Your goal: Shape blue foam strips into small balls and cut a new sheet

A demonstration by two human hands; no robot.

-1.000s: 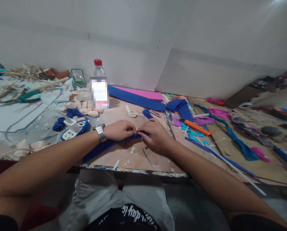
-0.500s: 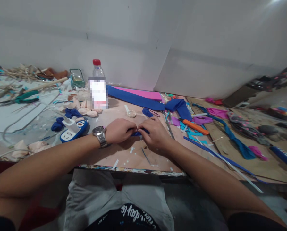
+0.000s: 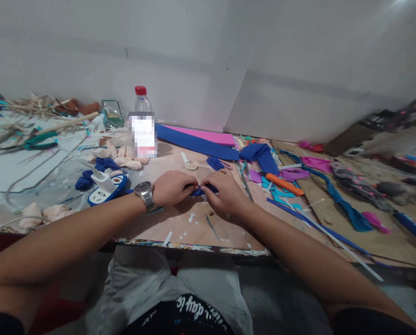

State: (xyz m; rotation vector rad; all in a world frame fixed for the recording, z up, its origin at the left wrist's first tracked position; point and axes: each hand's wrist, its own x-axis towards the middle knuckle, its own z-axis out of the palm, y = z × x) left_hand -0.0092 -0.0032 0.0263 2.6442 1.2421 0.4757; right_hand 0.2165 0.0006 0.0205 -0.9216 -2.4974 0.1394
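Between my two hands is a small piece of blue crepe paper or thin cloth point(image 3: 196, 191), mostly covered by fingers. My left hand point(image 3: 174, 188), with a metal watch on its wrist, pinches the piece's left end. From the other side my right hand point(image 3: 225, 191) grips it with thumb and curled fingers. The fingertips of both hands nearly meet over it, just above the table. Beyond them lie a roll of tape point(image 3: 191, 165) with a loose white end and another small blue piece point(image 3: 214, 163).
A red-capped bottle point(image 3: 141, 100) stands at the back. Blue point(image 3: 201, 145) and pink strips lie beside it. On the left are a power socket point(image 3: 106, 190), green-handled pliers point(image 3: 40, 140) and sticks. An orange utility knife point(image 3: 284, 184) and coloured scraps lie right.
The hands stay together at nearly the same spot, with slight finger movement on the blue piece. A little more blue shows between the fingertips. The whole view has shifted very slightly.
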